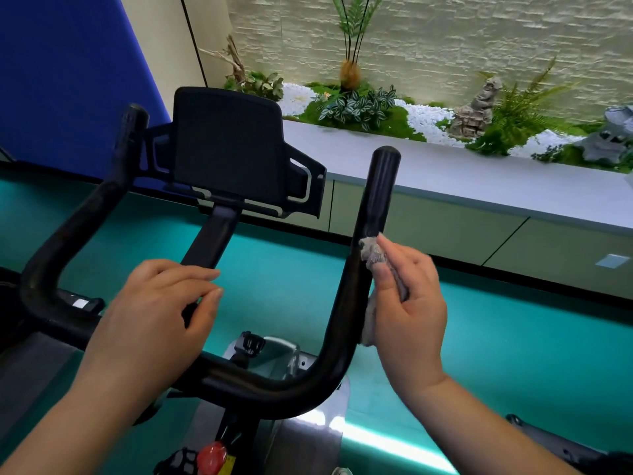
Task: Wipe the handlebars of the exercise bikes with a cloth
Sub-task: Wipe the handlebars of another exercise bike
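A black U-shaped handlebar [346, 313] of an exercise bike fills the middle of the head view, with one upright horn at the left and one at the right. My right hand [409, 310] presses a crumpled grey cloth [373, 255] against the outer side of the right horn, about halfway up. My left hand [157, 313] rests curled over the middle cross part of the handlebar, below the black tablet holder [227, 149]. Part of the cloth is hidden behind my right palm.
A red knob [213, 454] sits on the frame below the bar. The floor is teal. A grey ledge [445, 173] with plants, white pebbles and rocks runs along the stone wall beyond. A blue panel [68, 73] stands at the left.
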`<state>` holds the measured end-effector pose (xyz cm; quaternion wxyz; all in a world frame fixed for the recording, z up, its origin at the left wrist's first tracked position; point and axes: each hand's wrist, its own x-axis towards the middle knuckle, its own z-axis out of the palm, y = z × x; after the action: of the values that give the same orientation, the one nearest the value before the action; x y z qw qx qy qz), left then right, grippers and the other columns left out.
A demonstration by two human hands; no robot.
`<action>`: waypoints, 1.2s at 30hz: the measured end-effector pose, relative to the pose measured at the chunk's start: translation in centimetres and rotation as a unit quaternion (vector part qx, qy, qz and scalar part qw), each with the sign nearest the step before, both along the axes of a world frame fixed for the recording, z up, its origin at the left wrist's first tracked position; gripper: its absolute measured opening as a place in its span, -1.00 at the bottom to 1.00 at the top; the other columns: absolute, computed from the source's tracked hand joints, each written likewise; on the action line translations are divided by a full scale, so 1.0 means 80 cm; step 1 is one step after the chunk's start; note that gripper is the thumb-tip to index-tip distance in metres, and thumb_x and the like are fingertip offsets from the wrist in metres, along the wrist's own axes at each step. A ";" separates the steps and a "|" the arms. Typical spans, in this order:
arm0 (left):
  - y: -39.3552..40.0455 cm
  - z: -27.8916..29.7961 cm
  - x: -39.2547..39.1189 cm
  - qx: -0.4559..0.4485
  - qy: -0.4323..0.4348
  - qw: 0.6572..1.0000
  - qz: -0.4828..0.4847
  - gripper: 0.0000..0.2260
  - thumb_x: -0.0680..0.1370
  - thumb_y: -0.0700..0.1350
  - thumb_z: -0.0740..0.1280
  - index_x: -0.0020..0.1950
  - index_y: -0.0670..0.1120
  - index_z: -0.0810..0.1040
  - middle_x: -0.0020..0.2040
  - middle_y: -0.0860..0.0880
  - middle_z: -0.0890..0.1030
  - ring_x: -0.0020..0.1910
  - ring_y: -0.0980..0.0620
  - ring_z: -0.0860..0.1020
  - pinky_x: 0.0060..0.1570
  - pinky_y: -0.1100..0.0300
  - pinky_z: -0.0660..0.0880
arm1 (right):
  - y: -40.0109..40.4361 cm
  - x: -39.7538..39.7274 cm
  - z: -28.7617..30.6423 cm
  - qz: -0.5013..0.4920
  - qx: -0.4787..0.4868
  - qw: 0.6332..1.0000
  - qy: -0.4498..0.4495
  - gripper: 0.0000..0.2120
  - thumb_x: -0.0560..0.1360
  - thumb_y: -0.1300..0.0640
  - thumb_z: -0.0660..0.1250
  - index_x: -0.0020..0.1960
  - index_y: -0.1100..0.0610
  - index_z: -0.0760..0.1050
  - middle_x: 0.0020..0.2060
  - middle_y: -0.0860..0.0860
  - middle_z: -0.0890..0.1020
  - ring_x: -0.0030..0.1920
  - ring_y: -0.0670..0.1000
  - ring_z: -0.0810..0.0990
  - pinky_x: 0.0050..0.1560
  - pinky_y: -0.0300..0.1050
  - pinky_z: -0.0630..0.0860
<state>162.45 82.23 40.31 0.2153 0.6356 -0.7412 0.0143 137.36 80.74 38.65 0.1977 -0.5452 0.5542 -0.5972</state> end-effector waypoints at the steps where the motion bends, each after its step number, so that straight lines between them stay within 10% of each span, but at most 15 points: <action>1: 0.000 0.000 0.000 0.002 0.002 1.000 0.000 -0.64 0.49 0.10 0.16 -0.11 -0.03 0.70 -0.01 0.15 0.64 0.02 0.00 0.47 0.04 0.10 0.44 | -0.009 -0.008 0.004 0.013 -0.035 0.998 0.058 -0.73 0.53 0.24 0.30 0.22 0.20 0.54 0.05 -0.03 0.54 0.10 -0.27 0.47 0.20 -0.42 0.33; 7: 0.001 0.002 -0.001 0.005 0.003 1.000 0.007 -0.66 0.48 0.10 0.18 -0.11 -0.02 0.70 -0.02 0.16 0.63 0.02 0.02 0.46 0.03 0.10 0.45 | -0.055 -0.027 0.007 0.053 -0.044 0.976 0.209 -0.70 0.47 0.16 0.37 0.19 0.13 0.59 0.06 -0.01 0.39 0.05 0.14 0.48 0.15 0.04 0.46; 23: -0.002 0.000 -0.004 0.010 0.007 1.000 0.007 -0.73 0.47 0.07 0.29 0.06 0.01 0.66 0.19 0.13 0.57 0.14 -0.01 0.43 0.07 -0.01 0.48 | -0.054 -0.024 0.023 0.139 -0.026 0.929 0.343 -0.81 0.42 0.19 0.45 0.04 0.11 0.65 -0.09 0.02 0.55 -0.03 0.08 0.44 -0.01 -0.38 0.25; 36: -0.026 0.007 -0.015 -0.005 -0.039 0.999 -0.022 -0.42 0.44 0.01 0.43 0.44 0.01 0.37 0.49 0.02 0.28 0.28 -0.07 0.27 0.13 -0.17 0.45 | -0.085 -0.033 0.028 0.100 -0.106 0.914 0.379 -0.83 0.43 0.26 0.44 0.02 0.23 0.65 -0.09 0.13 0.55 -0.06 0.20 0.49 -0.03 0.01 0.47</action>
<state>161.28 80.14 40.83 0.1895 0.6172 -0.7627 0.0379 134.69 73.93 40.86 -0.0274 -0.8006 0.4641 -0.3780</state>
